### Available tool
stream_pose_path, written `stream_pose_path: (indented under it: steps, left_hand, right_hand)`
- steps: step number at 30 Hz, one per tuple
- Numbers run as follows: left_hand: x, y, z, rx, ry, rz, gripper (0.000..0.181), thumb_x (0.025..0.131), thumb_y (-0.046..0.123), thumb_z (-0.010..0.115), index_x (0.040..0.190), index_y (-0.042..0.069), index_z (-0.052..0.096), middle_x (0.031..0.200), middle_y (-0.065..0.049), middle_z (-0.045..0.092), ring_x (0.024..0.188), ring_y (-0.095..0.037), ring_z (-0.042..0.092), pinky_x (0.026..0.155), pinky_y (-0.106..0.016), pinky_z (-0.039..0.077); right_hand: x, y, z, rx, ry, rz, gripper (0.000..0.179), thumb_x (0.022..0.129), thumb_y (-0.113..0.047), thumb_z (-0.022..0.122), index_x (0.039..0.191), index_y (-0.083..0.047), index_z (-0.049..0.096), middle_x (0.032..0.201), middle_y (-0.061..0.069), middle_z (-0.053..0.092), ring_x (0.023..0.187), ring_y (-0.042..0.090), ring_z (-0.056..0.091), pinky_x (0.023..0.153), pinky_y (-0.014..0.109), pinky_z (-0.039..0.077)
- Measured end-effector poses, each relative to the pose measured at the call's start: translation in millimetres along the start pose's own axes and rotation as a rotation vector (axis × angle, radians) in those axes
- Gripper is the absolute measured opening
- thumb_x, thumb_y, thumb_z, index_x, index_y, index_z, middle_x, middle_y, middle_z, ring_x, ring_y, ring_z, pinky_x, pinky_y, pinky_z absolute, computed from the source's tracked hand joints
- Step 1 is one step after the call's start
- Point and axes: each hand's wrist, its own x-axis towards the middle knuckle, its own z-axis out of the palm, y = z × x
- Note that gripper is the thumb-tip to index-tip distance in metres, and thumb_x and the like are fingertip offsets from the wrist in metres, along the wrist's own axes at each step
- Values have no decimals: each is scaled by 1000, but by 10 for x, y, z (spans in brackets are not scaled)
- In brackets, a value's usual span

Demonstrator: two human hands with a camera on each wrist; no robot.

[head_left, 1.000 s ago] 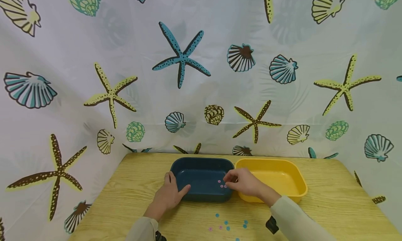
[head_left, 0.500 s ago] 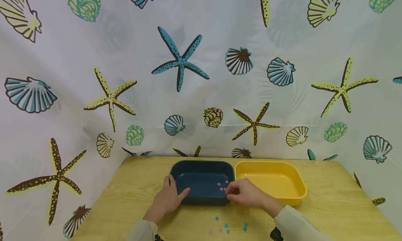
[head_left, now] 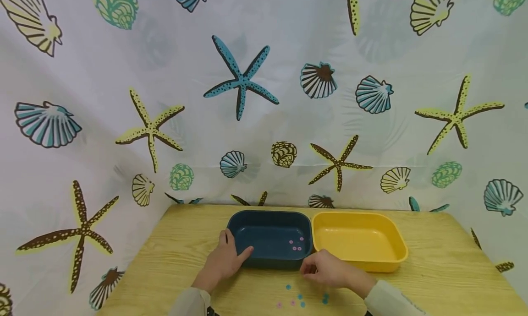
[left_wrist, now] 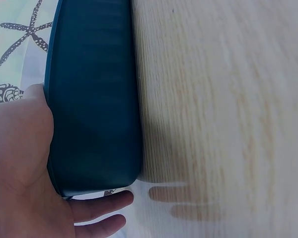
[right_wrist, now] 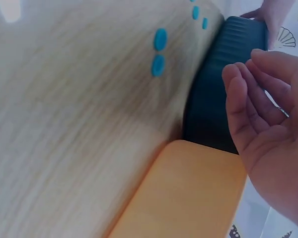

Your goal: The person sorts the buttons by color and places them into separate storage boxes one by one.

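My left hand [head_left: 222,260] lies at the front left corner of a dark blue plastic tray [head_left: 268,264]. Its thumb reaches over the front rim, while straight fingers [left_wrist: 103,206] run along the end wall. Several pink button-like discs [head_left: 294,248] lie at the right inside the blue tray. Just in front of where the two trays meet hovers my right hand [head_left: 326,269], fingers loosely bent and nothing between them. Below it, several blue discs [head_left: 300,296] and two pink discs [head_left: 293,302] are scattered on the table. In the right wrist view, blue discs [right_wrist: 160,39] lie beside the tray.
A yellow tray [head_left: 359,238] stands against the right end of the blue one. Both rest on a wood-grain table [head_left: 437,256]. Behind and at the sides hangs a white curtain [head_left: 264,123] printed with shells and starfish.
My right hand has drawn back from over the blue tray's right end to the table in front. One more pink disc shows in the tray. My left hand stays at its corner.
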Motion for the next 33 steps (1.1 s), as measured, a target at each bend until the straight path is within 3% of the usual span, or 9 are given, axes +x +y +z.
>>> stream_pose_path:
  steps: [12, 17, 23, 33]
  left_hand:
    - [51, -23, 77, 18, 17, 2, 103, 90, 67, 40, 146, -13, 7, 150, -32, 8, 44, -17, 49, 40, -32, 37]
    - [46, -25, 76, 17, 15, -1, 103, 90, 67, 40, 146, -13, 7, 150, -32, 7, 44, -17, 49, 40, -32, 37]
    - [35, -33, 60, 8, 13, 3, 105, 89, 69, 39, 146, -12, 6, 150, -32, 7, 44, -17, 49, 40, -32, 36]
    - [24, -27, 57, 15, 15, 8, 105, 89, 70, 39, 146, -13, 7, 150, -33, 7, 48, -16, 52, 41, -32, 39]
  right_hand:
    - [-16, -25, 144, -155, -67, -68, 9, 81, -10, 73, 90, -10, 71, 79, -12, 59, 71, -3, 50, 66, 16, 44]
    - [-15, -59, 239, -194, -75, -130, 14, 80, -18, 75, 92, -11, 73, 83, -13, 57, 74, -3, 47, 68, 14, 40]
    - [19, -72, 339, -227, -83, -147, 16, 81, -25, 75, 93, -15, 74, 88, -14, 57, 77, -4, 48, 70, 15, 41]
    - [74, -66, 416, -266, -99, -263, 10, 81, -17, 75, 90, -13, 75, 84, -13, 58, 75, -7, 48, 68, 9, 39]
